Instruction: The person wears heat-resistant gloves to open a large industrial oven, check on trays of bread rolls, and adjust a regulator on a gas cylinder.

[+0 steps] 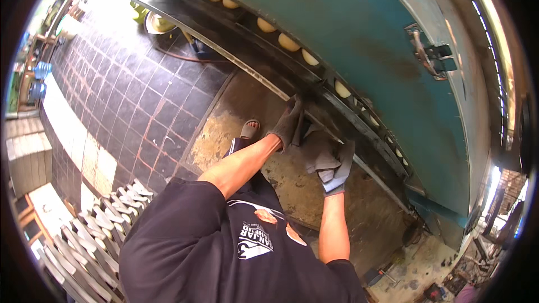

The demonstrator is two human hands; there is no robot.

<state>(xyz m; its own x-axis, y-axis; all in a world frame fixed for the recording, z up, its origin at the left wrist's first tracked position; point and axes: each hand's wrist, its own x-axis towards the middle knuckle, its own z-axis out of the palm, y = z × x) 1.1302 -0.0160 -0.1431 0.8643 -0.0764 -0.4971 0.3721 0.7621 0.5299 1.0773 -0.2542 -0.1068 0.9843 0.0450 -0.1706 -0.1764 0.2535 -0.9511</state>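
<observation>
In front of me is a long blue-green oven (359,28) with its flap door (224,50) lowered toward me. Pale round buns (289,42) show in a row in its opening. My left hand (289,126), covered by a dark glove or cloth, reaches to the edge of the flap; its fingers are hidden. To its right, my right hand (338,173), in a greyish glove, is closed on a folded grey cloth (321,154). The cloth hangs between the two hands, just short of the flap. Whether either hand touches the metal is unclear.
A latch handle (429,53) juts from the oven's upper front. Metal racks or stacked trays (98,235) stand at lower left. Beyond the flap are a hose (185,56) and a round bowl (159,23). Dark tiles (129,90) cover the floor at left.
</observation>
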